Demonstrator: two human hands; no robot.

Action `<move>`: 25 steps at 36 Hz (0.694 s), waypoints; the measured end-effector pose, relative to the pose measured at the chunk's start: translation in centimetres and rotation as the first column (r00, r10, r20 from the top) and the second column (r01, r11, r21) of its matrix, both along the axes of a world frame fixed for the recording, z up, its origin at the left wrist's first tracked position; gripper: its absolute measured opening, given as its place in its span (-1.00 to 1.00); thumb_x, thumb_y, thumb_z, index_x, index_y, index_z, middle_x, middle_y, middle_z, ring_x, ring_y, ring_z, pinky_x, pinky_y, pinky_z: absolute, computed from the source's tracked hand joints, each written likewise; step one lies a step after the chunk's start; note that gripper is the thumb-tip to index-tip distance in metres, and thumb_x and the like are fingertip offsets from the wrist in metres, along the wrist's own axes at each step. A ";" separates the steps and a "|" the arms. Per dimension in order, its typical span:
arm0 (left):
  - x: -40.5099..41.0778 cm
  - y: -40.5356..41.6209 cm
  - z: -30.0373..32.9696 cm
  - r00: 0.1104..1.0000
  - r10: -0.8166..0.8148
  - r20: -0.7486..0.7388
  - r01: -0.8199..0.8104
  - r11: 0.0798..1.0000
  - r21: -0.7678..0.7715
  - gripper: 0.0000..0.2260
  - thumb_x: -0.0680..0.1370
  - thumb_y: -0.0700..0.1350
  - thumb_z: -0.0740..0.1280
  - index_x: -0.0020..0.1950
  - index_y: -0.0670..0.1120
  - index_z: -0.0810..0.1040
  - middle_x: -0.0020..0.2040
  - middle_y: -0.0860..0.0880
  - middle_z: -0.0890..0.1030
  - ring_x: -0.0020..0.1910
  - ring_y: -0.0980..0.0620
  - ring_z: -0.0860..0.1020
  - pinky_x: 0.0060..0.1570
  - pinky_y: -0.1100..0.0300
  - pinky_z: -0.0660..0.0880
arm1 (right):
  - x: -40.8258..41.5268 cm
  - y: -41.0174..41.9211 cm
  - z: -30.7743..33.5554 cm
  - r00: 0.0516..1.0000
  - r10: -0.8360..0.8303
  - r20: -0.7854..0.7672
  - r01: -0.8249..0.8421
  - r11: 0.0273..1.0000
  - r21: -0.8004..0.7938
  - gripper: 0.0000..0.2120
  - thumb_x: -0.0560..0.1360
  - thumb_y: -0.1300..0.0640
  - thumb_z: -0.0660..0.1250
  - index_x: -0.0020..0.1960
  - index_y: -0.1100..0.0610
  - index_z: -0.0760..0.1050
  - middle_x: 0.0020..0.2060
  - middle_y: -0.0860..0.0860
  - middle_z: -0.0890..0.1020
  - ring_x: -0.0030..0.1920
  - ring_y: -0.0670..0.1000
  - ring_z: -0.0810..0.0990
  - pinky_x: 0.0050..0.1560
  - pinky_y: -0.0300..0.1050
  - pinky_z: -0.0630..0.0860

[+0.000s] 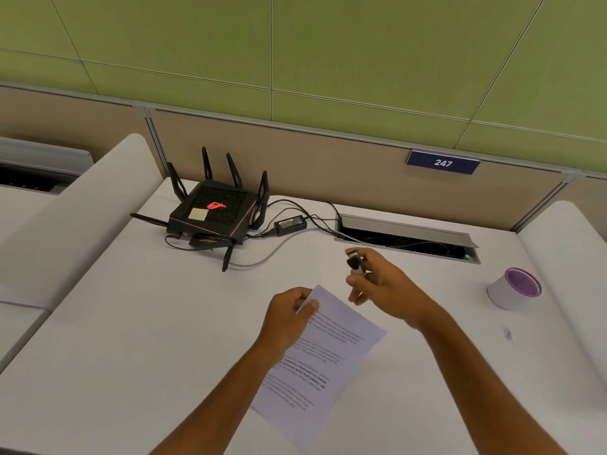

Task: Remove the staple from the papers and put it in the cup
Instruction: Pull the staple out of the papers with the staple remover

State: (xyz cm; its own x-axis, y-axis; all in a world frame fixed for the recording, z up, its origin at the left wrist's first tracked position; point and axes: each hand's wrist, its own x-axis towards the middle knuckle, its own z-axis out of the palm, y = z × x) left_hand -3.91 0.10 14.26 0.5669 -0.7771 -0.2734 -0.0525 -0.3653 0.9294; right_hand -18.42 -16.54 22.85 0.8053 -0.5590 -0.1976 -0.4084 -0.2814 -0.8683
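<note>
A big white surface (164,323) fills the near part of the scene, with a tan wall and a green wall on the far side. On the far left of the surface sits a black router (213,213) with spiky antennas and a red light on top. To its right lies a small black power box (291,223) with wires going into a long slot (407,239) in the surface.

The papers (328,353) lie in the middle, near the person. The left hand (289,318) holds the far corner of the papers, its fingers (308,303) pinched shut on that corner. The staple is too small to see.

The right hand (382,282) is up above the surface, just past the papers. Its fingers (356,282) are closed around a small black and silver staple remover (354,262).

The cup (514,287), white with a purple inside, sits far off to the right, well apart from both hands.
</note>
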 end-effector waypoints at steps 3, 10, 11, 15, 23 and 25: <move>0.0 -0.3 0.3 0.994 0.082 -0.066 -0.083 0.997 -0.009 -0.90 0.68 0.03 0.37 0.13 0.07 0.66 0.02 0.03 0.76 -0.05 -0.01 0.75 -0.10 0.17 0.70 | -1.1 2.6 -0.9 0.975 -0.180 0.127 0.153 0.968 0.200 -0.69 0.69 0.18 0.29 0.41 0.00 0.43 0.04 0.14 0.61 -0.06 0.13 0.72 0.07 0.03 0.70; -0.5 0.0 1.4 0.963 0.191 -0.192 -0.211 0.973 -0.090 -0.89 0.68 -0.02 0.39 0.08 0.02 0.71 -0.07 0.02 0.79 -0.05 -0.07 0.77 0.06 -0.12 0.74 | -1.7 8.1 -4.1 0.902 -0.407 0.144 0.354 0.888 0.293 -0.84 0.63 0.19 0.39 0.15 -0.03 0.57 -0.05 -0.05 0.68 -0.14 -0.03 0.62 -0.08 -0.17 0.58; -0.7 0.1 1.6 0.957 0.196 -0.215 -0.224 0.968 -0.111 -0.89 0.68 -0.03 0.39 0.08 0.01 0.72 -0.06 0.02 0.79 -0.04 -0.08 0.77 0.07 -0.13 0.74 | -1.6 8.8 -4.4 0.901 -0.414 0.133 0.374 0.894 0.248 -0.85 0.62 0.15 0.42 0.13 -0.06 0.57 0.00 -0.10 0.69 -0.07 -0.06 0.65 -0.08 -0.21 0.58; -1.7 0.2 2.6 0.940 0.221 -0.258 -0.268 0.950 -0.160 -0.87 0.67 -0.06 0.40 0.16 0.01 0.73 -0.01 0.03 0.80 -0.01 -0.08 0.77 0.06 -0.14 0.74 | -1.0 10.6 -4.8 0.906 -0.412 0.101 0.407 0.911 0.068 -0.71 0.59 0.05 0.46 0.28 -0.10 0.50 0.18 -0.22 0.62 0.15 -0.20 0.62 -0.05 -0.45 0.56; -4.3 0.4 4.9 0.929 0.222 -0.297 -0.299 0.922 -0.246 -0.82 0.61 -0.01 0.46 0.19 0.14 0.73 0.10 0.09 0.79 0.15 -0.03 0.75 0.21 -0.10 0.70 | -0.6 11.6 -4.2 0.903 -0.348 0.250 0.365 0.931 -0.024 -0.62 0.58 0.04 0.47 0.36 -0.08 0.50 0.14 -0.25 0.67 0.15 -0.32 0.61 0.05 -0.51 0.52; -4.9 0.7 5.7 0.934 0.195 -0.301 -0.284 0.915 -0.286 -0.75 0.56 0.07 0.46 0.23 0.17 0.72 0.16 0.13 0.77 0.21 -0.01 0.73 0.24 -0.09 0.68 | -0.8 11.3 -4.2 0.891 -0.350 0.290 0.375 0.926 -0.035 -0.60 0.56 -0.02 0.46 0.38 -0.06 0.51 0.17 -0.23 0.68 0.18 -0.24 0.64 0.12 -0.41 0.58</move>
